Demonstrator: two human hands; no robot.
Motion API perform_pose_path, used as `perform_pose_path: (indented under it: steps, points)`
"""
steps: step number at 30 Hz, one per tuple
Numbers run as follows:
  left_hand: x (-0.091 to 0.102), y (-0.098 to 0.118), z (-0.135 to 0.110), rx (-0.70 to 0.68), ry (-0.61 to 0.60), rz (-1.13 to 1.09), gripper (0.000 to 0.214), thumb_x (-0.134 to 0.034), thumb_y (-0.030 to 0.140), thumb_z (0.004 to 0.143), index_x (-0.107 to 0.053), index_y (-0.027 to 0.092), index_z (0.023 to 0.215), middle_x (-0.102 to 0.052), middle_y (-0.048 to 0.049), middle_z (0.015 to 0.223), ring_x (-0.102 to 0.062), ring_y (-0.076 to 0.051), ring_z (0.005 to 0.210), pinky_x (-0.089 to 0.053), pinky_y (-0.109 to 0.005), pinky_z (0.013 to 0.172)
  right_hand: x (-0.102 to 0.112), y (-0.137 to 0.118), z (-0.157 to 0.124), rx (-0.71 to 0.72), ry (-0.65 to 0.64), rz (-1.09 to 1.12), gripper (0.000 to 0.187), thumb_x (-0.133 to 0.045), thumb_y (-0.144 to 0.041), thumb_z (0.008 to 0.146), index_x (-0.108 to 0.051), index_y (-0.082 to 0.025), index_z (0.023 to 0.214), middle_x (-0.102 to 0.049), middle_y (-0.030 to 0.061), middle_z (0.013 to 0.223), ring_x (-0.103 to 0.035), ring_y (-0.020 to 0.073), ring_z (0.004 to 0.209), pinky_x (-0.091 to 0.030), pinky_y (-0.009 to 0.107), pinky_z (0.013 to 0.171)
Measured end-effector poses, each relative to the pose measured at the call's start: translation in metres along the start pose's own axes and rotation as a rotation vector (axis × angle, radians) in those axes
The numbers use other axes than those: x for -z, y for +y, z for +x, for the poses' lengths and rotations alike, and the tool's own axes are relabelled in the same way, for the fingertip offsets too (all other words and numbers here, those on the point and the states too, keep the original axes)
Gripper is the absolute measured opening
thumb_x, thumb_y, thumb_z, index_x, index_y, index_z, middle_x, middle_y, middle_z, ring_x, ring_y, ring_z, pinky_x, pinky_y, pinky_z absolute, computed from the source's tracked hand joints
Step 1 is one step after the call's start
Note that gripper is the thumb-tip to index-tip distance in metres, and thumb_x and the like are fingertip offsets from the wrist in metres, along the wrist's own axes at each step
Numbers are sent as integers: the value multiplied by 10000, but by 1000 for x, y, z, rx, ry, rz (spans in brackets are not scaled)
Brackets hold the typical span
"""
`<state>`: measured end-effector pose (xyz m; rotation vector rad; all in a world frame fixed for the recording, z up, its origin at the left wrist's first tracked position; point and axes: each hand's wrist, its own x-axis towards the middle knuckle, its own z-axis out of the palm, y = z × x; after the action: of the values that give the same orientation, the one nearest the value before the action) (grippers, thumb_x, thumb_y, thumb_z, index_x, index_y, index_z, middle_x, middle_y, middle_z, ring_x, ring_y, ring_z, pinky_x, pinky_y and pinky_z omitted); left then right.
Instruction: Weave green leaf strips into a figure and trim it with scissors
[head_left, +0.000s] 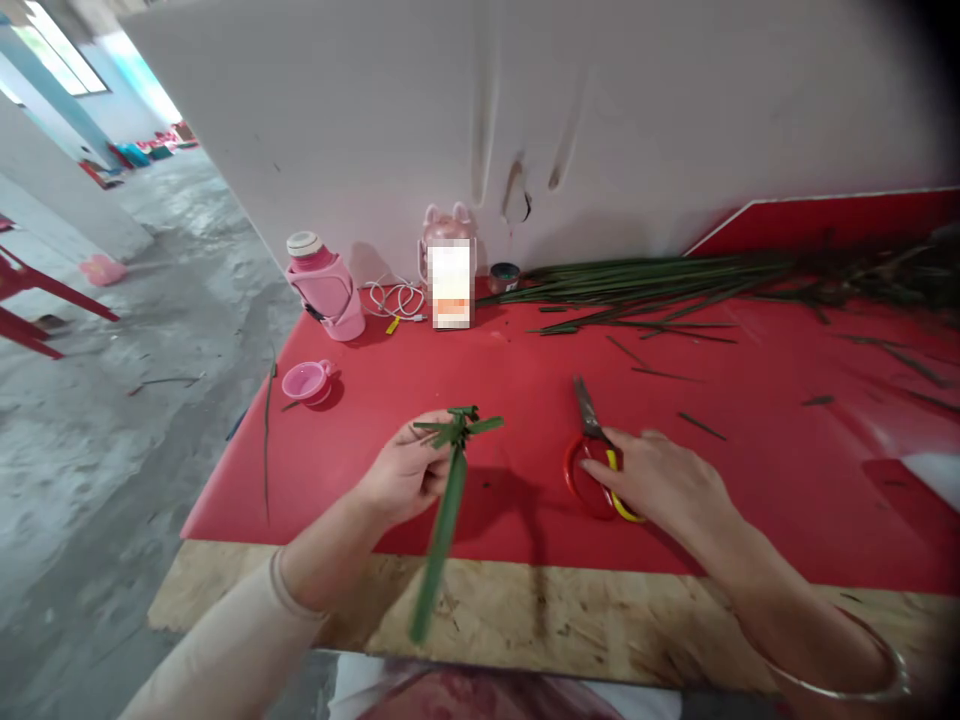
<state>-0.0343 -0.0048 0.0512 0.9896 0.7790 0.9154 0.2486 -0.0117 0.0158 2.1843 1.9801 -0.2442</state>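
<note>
The left hand (pixel 401 470) is pinching a knotted green leaf piece (pixel 456 432) above the worktop (pixel 487 375), its grip closing tightly on it; one long blade of the leaf is hanging toward the bare wooden strip (pixel 600 600) along the near edge. The right hand (pixel 671 485) is lying over the handles of the scissors (pixel 590 415), and I cannot tell how firmly its grip is closing on them. The scissors' blades are pointing away toward the far side, well inside the edges. Open red surface is stretching between the two hands and from the leaf piece back to the lit screen (pixel 450 280). A pink cup (pixel 306 382) is sitting near the left edge, and a pink bottle (pixel 330 290) is standing at the far left corner. A leaf bundle (pixel 645 275) is lining the back, by the white panel (pixel 637 100).
</note>
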Motion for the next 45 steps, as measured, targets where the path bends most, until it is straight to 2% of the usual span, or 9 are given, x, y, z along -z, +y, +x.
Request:
perform_pose_path:
  steps: [2,5,12,22,26,32,37,40,45]
  points:
    - [-4,-16,2,251,-104,-294,300,-626,449,710,-531,165,733,-280,77,529,-173,-32,398,-168,-147,343,0,-1,-5,-18,-20,10,503,-440,-530,784,-580,-204,1140,-665,131,848,-641,293,769,-406,334,606]
    - [-16,-27,5,253,-142,-270,320,-635,466,690,-534,165,738,-295,76,519,-175,-36,398,-176,-160,354,-1,-4,-8,-32,-37,72,489,-453,-470,781,-558,-182,1161,-686,133,864,-647,295,788,-408,327,608]
    - [-38,-3,1,-426,-381,1059,226,-400,185,865,-625,170,886,-602,-44,741,-518,-129,689,-373,-240,623,-14,-1,-8,-95,86,204,466,-497,-392,735,-553,-196,1154,-699,112,894,-649,282,818,-416,307,621]
    - [-32,-8,-7,-760,-263,1533,277,-353,205,893,-630,187,890,-526,-10,638,-435,-106,539,-268,-222,458,-21,-5,-6,-134,134,205,447,-474,-476,757,-569,-215,1107,-688,107,828,-645,298,762,-387,308,550]
    - [-28,-9,-7,-718,-181,1233,236,-447,204,848,-670,210,925,-514,-13,616,-419,-110,546,-293,-197,474,-22,-2,-7,-151,189,434,366,-550,-417,704,-600,-218,1008,-657,72,770,-621,249,723,-397,293,557]
    - [-23,-15,6,-39,76,168,304,-447,323,820,-617,149,639,-289,67,483,-195,-87,397,-175,-176,300,0,-17,-47,-32,-217,1572,348,-604,-446,688,-482,-220,921,-457,-61,592,-384,68,399,-324,200,379]
    - [-26,-25,4,284,-38,-757,139,-545,256,790,-504,172,686,-161,71,580,-28,-62,445,-81,-133,315,-9,-54,-66,48,100,1443,402,-705,-332,650,-485,-223,969,-499,-39,685,-464,83,493,-422,206,455]
    - [-41,-25,-5,263,-42,-853,130,-591,278,760,-508,190,714,-121,64,590,17,-72,467,-2,-146,312,-24,-69,-59,133,380,1225,298,-566,-285,772,-490,-234,1055,-551,23,817,-563,158,708,-501,296,664]
    - [-59,-17,-10,226,4,-719,204,-533,388,803,-495,210,710,-87,51,601,43,-95,488,55,-202,329,-23,-74,-51,371,425,988,406,-405,-133,811,-424,-250,1200,-558,84,1050,-555,218,992,-466,392,853]
